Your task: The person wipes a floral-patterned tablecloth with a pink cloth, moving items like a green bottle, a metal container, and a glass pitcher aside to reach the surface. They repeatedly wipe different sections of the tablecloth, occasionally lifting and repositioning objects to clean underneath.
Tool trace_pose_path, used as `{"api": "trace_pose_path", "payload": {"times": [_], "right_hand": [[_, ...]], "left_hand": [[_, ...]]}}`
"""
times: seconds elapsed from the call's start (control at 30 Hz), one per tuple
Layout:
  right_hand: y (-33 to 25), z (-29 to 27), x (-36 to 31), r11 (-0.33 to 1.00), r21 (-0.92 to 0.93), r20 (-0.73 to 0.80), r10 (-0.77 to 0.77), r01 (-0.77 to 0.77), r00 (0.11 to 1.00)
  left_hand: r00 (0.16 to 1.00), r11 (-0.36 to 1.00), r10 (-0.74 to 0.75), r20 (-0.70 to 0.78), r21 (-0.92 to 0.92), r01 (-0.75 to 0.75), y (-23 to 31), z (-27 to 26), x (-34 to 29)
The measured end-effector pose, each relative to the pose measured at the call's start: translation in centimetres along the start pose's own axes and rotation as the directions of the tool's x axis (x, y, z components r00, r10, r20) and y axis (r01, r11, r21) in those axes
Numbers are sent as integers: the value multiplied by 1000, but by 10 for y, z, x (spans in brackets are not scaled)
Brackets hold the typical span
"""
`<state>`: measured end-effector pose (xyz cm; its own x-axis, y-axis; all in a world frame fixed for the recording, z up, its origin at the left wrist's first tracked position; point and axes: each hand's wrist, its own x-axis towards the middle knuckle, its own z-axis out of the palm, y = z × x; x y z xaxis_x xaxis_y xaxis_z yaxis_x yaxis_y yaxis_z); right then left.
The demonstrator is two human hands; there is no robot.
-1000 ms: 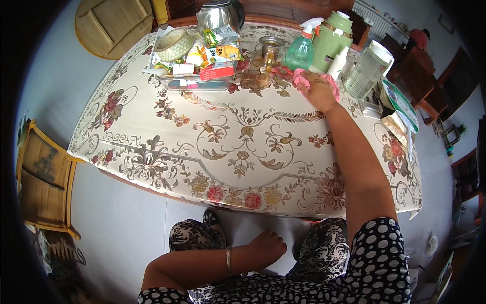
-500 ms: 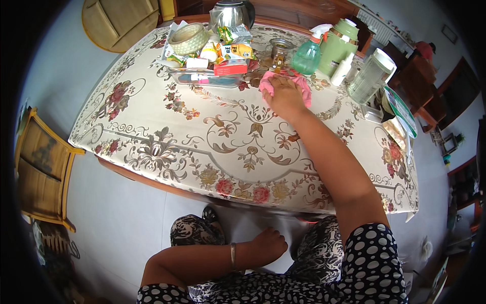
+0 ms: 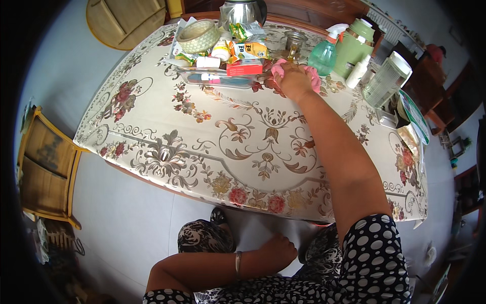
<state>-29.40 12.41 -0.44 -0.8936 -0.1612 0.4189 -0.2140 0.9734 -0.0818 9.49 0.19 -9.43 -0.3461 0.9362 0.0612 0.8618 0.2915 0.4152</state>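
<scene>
My right arm stretches across the flower-patterned tablecloth (image 3: 248, 157). At its end, my right hand (image 3: 296, 83) presses down on a crumpled pink cloth (image 3: 314, 78), its fingers partly bent over the fabric. The cloth's far edge comes close to a small amber object (image 3: 292, 53) in front of a glass dish (image 3: 295, 38). Just right of the cloth stands a green spray bottle (image 3: 322, 57) with a white and red head. Below the table edge, my left hand (image 3: 277, 252) is closed in a fist over my lap, with nothing visible in it.
Left of the cloth, a clear tray (image 3: 195, 78) holds packets, a red box and a woven round basket (image 3: 199, 36). A metal kettle (image 3: 242, 14) stands behind. On the right are a green flask (image 3: 354, 48), a white bottle (image 3: 358, 73) and a clear jug (image 3: 386, 83). A wooden chair (image 3: 48, 169) stands left.
My right hand has pushed the pink cloth a little farther from me, nearer the amber object. The whole view has shifted slightly. My left fist stays over my lap.
</scene>
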Motion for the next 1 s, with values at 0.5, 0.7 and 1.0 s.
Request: {"api": "trace_pose_path", "payload": {"times": [0.5,0.7,1.0], "right_hand": [[-1,9,6,993,56,87,-112,107,990],[-16,-3,-35,962,137,-17,-237,237,971],[-42,-59,-139,843,307,24,-472,443,881]], "left_hand": [[999,999,-29,29,18,29,-6,-14,4],[998,998,-31,61,60,27,-10,-19,9],[996,981,-58,68,189,44,-22,14,22]]}}
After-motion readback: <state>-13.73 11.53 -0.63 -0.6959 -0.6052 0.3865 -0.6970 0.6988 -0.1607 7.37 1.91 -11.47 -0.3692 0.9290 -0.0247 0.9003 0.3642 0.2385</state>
